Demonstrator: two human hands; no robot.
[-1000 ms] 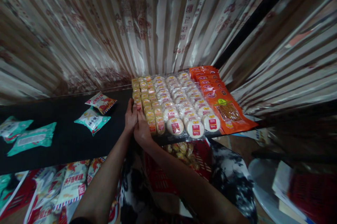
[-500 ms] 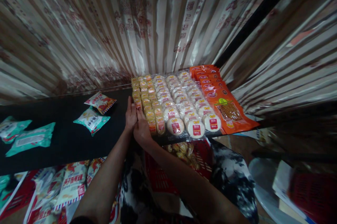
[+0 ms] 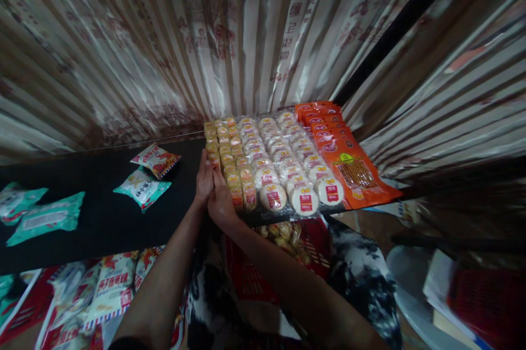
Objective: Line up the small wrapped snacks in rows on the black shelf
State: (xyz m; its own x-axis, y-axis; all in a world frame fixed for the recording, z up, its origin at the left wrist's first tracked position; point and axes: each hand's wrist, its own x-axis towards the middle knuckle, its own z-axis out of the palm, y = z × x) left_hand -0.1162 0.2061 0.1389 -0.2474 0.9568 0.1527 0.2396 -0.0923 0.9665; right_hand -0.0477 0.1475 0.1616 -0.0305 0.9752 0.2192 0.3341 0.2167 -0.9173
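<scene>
Both hands rest together on the black shelf [image 3: 102, 213], against the left side of rows of small wrapped snacks. My left hand [image 3: 204, 177] lies flat with fingers stretched forward along the yellow packets [image 3: 228, 161]. Beside and partly over it, my right hand [image 3: 221, 202] has its fingers extended against the nearest yellow packets; I cannot see anything gripped. Round white cakes with red labels [image 3: 283, 175] fill the middle rows. Orange flat packs [image 3: 349, 166] overlap along the right.
Loose teal and red snack bags [image 3: 142, 188] lie on the shelf to the left, more teal ones [image 3: 43, 218] farther left. Printed snack bags [image 3: 107, 290] sit below. A red basket [image 3: 263, 268] with snacks is under the shelf edge. Striped patterned sheeting forms the back wall.
Almost nothing differs; both hands stay pressed against the left side of the yellow packets, shifting very slightly upward in view.
</scene>
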